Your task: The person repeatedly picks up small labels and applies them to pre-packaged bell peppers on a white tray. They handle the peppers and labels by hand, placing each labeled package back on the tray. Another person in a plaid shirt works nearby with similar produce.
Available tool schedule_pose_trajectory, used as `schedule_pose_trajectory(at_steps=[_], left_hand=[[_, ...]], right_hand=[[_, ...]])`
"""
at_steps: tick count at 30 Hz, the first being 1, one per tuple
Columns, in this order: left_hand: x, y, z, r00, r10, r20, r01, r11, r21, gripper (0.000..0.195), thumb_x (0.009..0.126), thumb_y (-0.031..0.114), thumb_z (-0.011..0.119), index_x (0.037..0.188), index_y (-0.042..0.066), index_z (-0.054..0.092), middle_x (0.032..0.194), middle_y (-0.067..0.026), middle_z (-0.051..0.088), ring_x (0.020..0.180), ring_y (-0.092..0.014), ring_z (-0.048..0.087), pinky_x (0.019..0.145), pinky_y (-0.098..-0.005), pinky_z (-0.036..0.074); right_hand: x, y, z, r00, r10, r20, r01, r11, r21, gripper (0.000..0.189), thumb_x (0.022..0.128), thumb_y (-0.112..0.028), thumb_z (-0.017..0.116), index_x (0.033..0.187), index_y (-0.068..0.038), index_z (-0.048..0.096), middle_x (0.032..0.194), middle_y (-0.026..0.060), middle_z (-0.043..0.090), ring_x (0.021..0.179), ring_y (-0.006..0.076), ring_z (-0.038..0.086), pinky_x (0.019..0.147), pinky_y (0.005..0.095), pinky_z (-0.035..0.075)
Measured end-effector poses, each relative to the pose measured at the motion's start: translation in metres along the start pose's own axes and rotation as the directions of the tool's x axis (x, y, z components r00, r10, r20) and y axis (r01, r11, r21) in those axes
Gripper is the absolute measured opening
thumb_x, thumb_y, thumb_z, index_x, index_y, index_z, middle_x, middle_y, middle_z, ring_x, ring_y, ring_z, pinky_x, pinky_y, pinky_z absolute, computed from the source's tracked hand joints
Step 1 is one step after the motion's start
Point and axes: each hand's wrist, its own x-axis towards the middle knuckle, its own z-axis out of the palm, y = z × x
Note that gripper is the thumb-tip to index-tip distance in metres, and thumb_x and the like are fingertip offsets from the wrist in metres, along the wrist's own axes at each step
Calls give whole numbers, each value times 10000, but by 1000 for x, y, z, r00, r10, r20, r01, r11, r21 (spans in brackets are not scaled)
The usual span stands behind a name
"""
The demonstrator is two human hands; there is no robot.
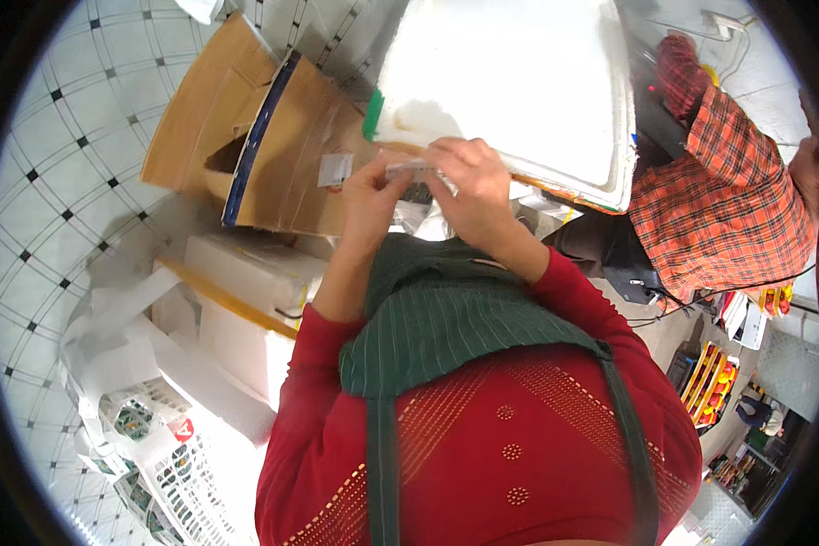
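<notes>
My left hand (372, 194) and my right hand (469, 188) meet in front of the green striped apron (443, 314). Between them they pinch the top edge of a small clear plastic bag (409, 167). Something dark shows below that edge, too blurred to name. Just beyond my fingers is the near edge of a white board-like surface (519, 75), very bright in the light. My right hand overlaps that edge. On the left, an open cardboard box (300, 150) with a white label stands close to my left hand.
White foam boxes (246, 273) stand at the left, beside a white plastic basket (191, 478) holding green-printed packets. At the right is a person in an orange plaid garment (716, 205). Farther off are racks of red and yellow goods (713, 385). White tiles (54, 170) line the left.
</notes>
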Motion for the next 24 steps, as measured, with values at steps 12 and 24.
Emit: schedule_pose_trajectory(at_steps=[12,24], left_hand=[[-1,-7,11,980,-197,2,196,978,70,235,853,15,613,1080,-45,634,976,-52,655,839,-104,597,742,-232,477],[-11,-12,-23,935,-242,259,320,890,-323,429,983,286,457,1263,-36,499,1202,-141,559,1051,-223,578,896,-358,474]], right_hand=[[-2,16,-9,989,-86,120,113,964,-239,234,695,-161,601,912,-79,628,910,26,621,808,192,555,730,358,414],[-28,0,-3,954,-207,215,241,959,-147,213,696,-162,578,874,-55,625,1008,49,609,879,206,545,784,385,420]])
